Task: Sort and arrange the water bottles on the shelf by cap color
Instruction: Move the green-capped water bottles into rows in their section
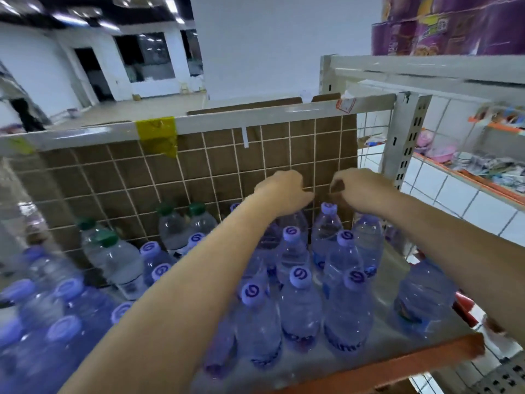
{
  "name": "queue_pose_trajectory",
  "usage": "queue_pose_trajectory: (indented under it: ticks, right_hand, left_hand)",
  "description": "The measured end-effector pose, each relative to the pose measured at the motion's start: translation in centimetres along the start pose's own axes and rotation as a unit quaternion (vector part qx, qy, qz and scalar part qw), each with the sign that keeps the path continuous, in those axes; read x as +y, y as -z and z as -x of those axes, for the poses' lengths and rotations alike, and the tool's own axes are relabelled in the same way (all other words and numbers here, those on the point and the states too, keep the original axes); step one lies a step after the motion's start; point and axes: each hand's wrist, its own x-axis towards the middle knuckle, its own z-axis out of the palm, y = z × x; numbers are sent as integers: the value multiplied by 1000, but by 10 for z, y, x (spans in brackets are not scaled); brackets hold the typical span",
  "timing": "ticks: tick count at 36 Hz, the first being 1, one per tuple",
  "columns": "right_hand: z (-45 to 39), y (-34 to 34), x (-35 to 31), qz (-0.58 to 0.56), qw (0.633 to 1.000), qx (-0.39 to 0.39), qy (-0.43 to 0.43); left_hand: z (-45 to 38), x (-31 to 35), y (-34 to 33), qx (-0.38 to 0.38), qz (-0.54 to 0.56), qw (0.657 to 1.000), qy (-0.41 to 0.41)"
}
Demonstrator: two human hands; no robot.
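Note:
Several water bottles with purple caps fill the middle and right of the shelf. A few green-capped bottles stand at the back left, and more purple-capped ones crowd the near left. My left hand reaches to the back row and closes over the top of a bottle, hiding its cap. My right hand hovers beside it with fingers curled, just above a purple-capped bottle and not touching its cap. Both forearms stretch over the front rows.
A wire grid backed by brown cardboard closes the rear of the shelf. A grey slotted upright stands at the right. Beyond it a neighbouring shelf holds small goods. One bottle stands apart at the right.

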Motion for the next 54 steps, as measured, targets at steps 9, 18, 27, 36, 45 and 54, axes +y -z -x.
queue_pose_trajectory:
  ticks: [9,18,27,36,45,54]
  right_hand:
    - [2,-11,-99,-73,987,-61,128]
    - [-16,-27,-185,-64,972,-117,192]
    - [-48,-60,-234,-57,980,-138,131]
    - [-55,-77,-253,-52,978,-195,47]
    - [-47,-81,-260,-22,989,-132,61]
    - [-30,-49,-265,-139,987,45,74]
  left_hand:
    - [53,-98,56,33,-40,992,114]
    - [72,-194,82,-26,-94,975,197]
    - [51,-237,71,-77,-63,983,153]
    - [36,-254,42,-123,-5,988,96]
    - [47,-262,39,-71,9,994,80]
    - [78,-257,76,117,36,988,92]
